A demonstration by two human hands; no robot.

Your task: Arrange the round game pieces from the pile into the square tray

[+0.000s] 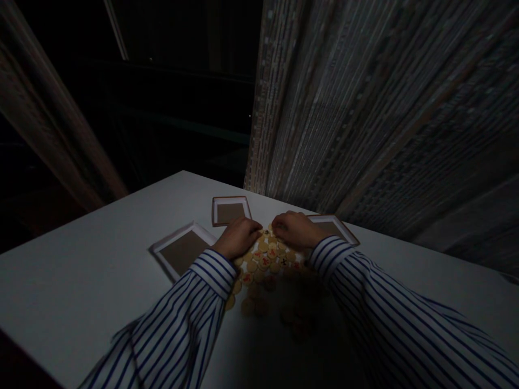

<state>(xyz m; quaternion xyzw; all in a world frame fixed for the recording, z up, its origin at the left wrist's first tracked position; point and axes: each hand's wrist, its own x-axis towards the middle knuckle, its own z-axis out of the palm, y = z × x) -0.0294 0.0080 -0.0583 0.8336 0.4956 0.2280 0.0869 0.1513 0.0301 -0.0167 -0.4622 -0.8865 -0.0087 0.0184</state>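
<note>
Round wooden Chinese chess pieces (264, 263), some marked with red or black characters, lie spread in a loose heap between my forearms. My left hand (238, 237) rests at the far left side of the heap, fingers bent and pressed together among the pieces. Opposite it, my right hand (298, 229) has its fingers curled down at the far right side. The two hands are close but apart, with a few pieces visible between them. Whatever is under the fingertips is hidden. The nearer pieces are dim in shadow.
Three shallow cardboard trays stand around the heap: the left tray (182, 253), the back tray (231, 213) and the right tray (333, 229), partly behind my right hand. All are on a white table (105, 259). Beyond its far edge hangs a string curtain (324, 108); the room is dark.
</note>
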